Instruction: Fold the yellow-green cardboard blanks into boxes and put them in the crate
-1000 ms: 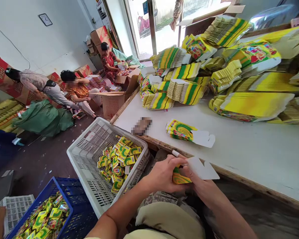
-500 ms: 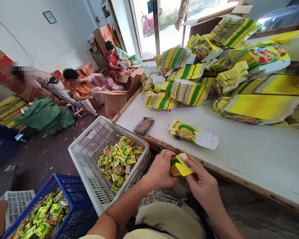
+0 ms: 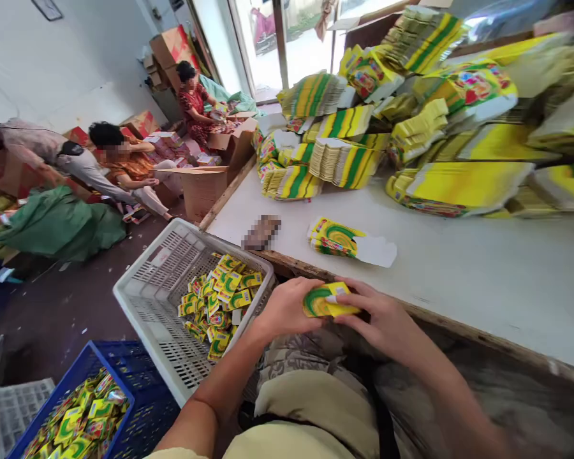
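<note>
A small yellow box (image 3: 318,302) with a green swirl is held between my two hands, just in front of the table edge. Around its left end wrap the fingers of my left hand (image 3: 289,309). My right hand (image 3: 370,309) grips the right end, with a white-wrapped fingertip lying on top of the box. Beyond them on the table lie a few flat, unfolded yellow cartons (image 3: 337,239) with white flaps pointing right. To the left, a white plastic crate (image 3: 160,319) holds many small yellow boxes (image 3: 227,284).
Stacks of flat yellow cartons (image 3: 469,185) cover the back of the white table (image 3: 459,268). A blurred-out item (image 3: 262,232) lies near its left corner. A blue crate (image 3: 148,389) of yellow packets stands lower left. Three people are by cardboard boxes (image 3: 203,191) further off.
The box's white end flap, sticking out a second ago, no longer shows; the end now looks folded in. My right hand moved from under the flap to the box's right end. The view shifted slightly.
</note>
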`<state>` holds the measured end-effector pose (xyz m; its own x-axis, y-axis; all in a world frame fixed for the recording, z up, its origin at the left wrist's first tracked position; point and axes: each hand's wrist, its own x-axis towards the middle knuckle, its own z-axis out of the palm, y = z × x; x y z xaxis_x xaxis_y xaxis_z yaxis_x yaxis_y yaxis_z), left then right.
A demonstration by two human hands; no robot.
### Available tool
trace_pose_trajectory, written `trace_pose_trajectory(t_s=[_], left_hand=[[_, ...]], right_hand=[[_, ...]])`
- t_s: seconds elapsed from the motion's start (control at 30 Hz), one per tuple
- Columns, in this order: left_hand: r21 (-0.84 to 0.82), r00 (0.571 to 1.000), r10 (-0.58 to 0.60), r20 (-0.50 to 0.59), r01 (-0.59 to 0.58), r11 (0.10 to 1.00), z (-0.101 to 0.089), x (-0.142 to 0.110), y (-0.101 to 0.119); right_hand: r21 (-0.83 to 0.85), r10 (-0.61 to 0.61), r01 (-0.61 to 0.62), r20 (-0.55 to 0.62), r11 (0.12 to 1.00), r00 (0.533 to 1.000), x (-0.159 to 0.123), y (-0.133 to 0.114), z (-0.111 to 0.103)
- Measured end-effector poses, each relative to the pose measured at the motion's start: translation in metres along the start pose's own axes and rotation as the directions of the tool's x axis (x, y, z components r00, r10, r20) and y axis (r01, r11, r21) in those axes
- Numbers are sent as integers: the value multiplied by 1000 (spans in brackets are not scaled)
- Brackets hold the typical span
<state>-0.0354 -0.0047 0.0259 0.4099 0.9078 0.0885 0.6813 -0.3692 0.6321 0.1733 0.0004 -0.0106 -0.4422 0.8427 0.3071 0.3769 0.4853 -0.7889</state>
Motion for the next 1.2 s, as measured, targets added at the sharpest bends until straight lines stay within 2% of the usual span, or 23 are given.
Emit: trace_pose_trajectory(t_s=[0.1,0.13,0.23,0.33,0.4,0.43,0.5,0.63,0.73,0.8,0.87,0.93,1.0,1.03,1.1,1.13,1.2], left_hand=[[22,999,-22,-44,23,999,-4,1,-1],[28,998,-41,-40,42,999,-9,-2,-4],[119,987,-157,-41,161,980,-36,-19,-29],[373,946,-263,-191,318,872,-73,-43,-65],[406,907,-292,-305,401,821,-88,-56,-83],[379,896,-302,-326,416,827,-90,-59,-87],[266,903,-316,-292,393,880,-82,-61,-87],[-59,953,-289,-86,285,957,-42,-42,-65],[-342,960,-276,47,275,898,-13,-19,-50],[-580,955,-285,82,279,766,2,-3,-42],[-800,955,-292,47,211,561,13,10,-33],[-931,949,-309,-53,65,358,20,22,-20],[-972,916,-360,-178,-107,209,22,31,-6],[-970,889,-394,-233,-183,160,21,35,-1],[-942,822,-461,-335,-307,137,19,39,6],[-924,786,-488,-380,-344,167,17,39,7],[-898,735,-518,-438,-336,283,16,36,3]], right_hand=[[72,126,-115,-176,991,976,6,-10,19],[98,160,-142,-201,985,966,9,-11,25],[128,192,-164,-250,978,949,23,-5,27],[-60,185,-225,-384,973,905,46,16,7],[-221,219,-336,-427,915,877,62,32,-6],[-299,242,-378,-405,876,881,70,39,-10],[-398,276,-410,-353,821,894,83,48,-13],[-446,275,-402,-323,800,906,94,51,-9],[-461,269,-406,-334,789,903,88,40,-11],[-430,239,-377,-341,820,909,79,26,-11],[-313,192,-286,-298,906,935,67,7,-5],[-81,146,-161,-169,984,975,53,-13,6],[190,161,-150,-47,970,986,41,-32,21],[281,176,-157,-45,947,983,36,-39,29],[396,200,-165,-46,903,979,30,-50,42],[428,207,-166,-52,889,977,29,-53,48],[456,232,-182,-55,871,971,30,-56,54]])
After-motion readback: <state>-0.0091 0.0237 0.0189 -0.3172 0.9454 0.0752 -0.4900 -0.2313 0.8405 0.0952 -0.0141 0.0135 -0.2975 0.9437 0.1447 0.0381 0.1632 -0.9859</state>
